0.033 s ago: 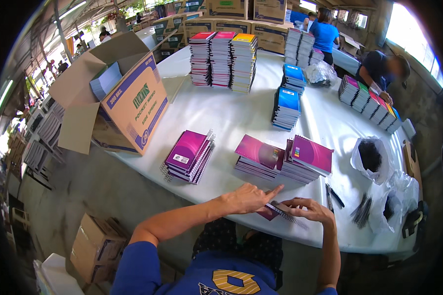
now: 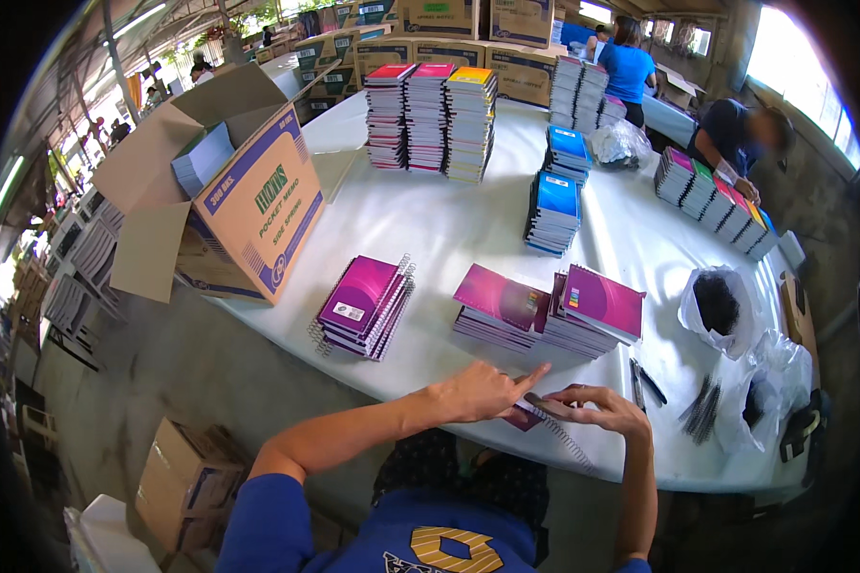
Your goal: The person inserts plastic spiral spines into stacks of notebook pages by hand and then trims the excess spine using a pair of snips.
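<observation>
Close to my body at the table's front edge, my two hands meet over a small purple-covered notebook [image 2: 521, 417]. My left hand [image 2: 478, 392] is curled at the notebook's left side, index finger stretched toward the right. Fingers of my right hand [image 2: 597, 409] are bent and close on the notebook's right edge, where a wire spiral [image 2: 570, 445] runs along it. The spiral's loose end trails past the pages, toward the table edge. Just beyond lie stacks of purple-covered page blocks [image 2: 500, 298] [image 2: 602, 301]. Spiral-bound purple notebooks [image 2: 358, 301] are piled to the left.
Pliers [image 2: 638, 382] and a black pen-like tool [image 2: 654, 384] lie right of my hands, near loose black spirals [image 2: 702, 411] and plastic bags [image 2: 720, 310]. An open carton [image 2: 258, 205] stands left. Blue notebooks [image 2: 555, 205] and tall stacks [image 2: 430, 115] stand farther back; a co-worker [image 2: 736, 143] works far right.
The spiral's free end, blurred earlier, now hangs lower and shows sharply. My hands keep nearly the same place.
</observation>
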Available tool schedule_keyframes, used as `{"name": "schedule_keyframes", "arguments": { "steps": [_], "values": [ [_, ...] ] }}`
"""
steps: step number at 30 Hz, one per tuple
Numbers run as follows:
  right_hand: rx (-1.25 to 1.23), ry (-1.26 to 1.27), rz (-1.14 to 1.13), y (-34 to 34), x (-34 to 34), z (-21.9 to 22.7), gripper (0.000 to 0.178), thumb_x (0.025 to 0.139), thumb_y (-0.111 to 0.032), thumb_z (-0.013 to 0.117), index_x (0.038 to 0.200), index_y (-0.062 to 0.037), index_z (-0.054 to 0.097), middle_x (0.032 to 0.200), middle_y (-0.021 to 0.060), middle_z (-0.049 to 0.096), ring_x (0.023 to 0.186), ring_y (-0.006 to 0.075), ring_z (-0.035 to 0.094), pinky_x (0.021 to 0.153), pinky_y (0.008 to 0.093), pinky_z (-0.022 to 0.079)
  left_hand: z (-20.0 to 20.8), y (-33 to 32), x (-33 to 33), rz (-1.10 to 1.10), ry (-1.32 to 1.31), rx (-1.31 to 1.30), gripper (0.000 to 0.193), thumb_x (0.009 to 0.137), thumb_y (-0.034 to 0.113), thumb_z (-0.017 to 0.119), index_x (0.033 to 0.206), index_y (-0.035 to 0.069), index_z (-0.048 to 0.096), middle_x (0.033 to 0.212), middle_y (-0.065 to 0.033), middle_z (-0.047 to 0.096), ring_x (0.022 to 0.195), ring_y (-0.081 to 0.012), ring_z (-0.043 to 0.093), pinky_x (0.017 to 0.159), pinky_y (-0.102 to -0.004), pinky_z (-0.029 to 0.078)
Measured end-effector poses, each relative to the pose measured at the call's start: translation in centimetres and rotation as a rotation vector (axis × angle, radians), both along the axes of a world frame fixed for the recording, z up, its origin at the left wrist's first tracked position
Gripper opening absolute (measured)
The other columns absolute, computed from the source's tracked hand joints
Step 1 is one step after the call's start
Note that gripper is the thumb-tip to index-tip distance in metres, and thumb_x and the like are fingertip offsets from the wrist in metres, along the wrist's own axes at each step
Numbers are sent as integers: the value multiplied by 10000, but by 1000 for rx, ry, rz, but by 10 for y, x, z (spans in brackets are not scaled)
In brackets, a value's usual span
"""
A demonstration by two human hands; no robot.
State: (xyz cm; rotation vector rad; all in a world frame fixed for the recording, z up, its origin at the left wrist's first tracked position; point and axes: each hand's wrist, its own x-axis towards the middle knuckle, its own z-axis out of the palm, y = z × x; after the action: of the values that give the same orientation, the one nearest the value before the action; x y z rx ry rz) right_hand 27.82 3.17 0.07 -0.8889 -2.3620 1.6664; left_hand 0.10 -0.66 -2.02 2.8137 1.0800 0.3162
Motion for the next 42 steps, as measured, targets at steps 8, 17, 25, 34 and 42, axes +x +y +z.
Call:
{"name": "schedule_keyframes", "arguments": {
  "steps": [8, 17, 25, 34, 42],
  "values": [
    [66, 109, -26, -4, -13, 3, 548, 897, -353, 623, 1363, -68, 575, 1180, 155, 597, 1025, 244, 553, 908, 359, 433, -2, 2, -5, 80, 21, -23, 989, 845, 630, 591, 1519, 4, 227, 817, -204, 684, 710, -350, 700, 571, -435, 555],
    [-181, 542, 21, -4, -25, -5, 590, 893, -433, 630, 1342, -51, 590, 1218, 187, 576, 1136, 290, 544, 980, 378, 407, -12, 2, -15, 137, 1, 44, 961, 808, 661, 610, 1492, 45, 335, 742, -178, 683, 685, -340, 704, 579, -444, 551],
    [-49, 293, -16, -1, -31, -3, 592, 874, -438, 632, 1354, -93, 595, 1187, 128, 582, 1069, 226, 545, 922, 346, 419, 3, -2, -23, 216, 69, -28, 871, 800, 565, 681, 1506, 180, 348, 917, -130, 688, 765, -298, 704, 642, -392, 572],
    [-47, 169, -118, 11, -29, -20, 587, 889, -461, 620, 1353, -102, 596, 1175, 100, 611, 1065, 236, 563, 934, 354, 429, -15, 3, -25, 234, -351, -118, 954, 744, 514, 752, 1533, 266, 278, 1362, -48, 582, 999, -294, 682, 787, -398, 583],
    [-67, 195, -152, 14, -36, -18, 600, 884, -496, 601, 1307, -71, 629, 1161, 98, 621, 1046, 210, 554, 921, 346, 418, -40, 3, -23, 366, -847, -278, 1179, 641, 331, 884, 1563, 226, 157, 1285, -159, 627, 1093, -345, 647, 866, -388, 547]
  ]
}}
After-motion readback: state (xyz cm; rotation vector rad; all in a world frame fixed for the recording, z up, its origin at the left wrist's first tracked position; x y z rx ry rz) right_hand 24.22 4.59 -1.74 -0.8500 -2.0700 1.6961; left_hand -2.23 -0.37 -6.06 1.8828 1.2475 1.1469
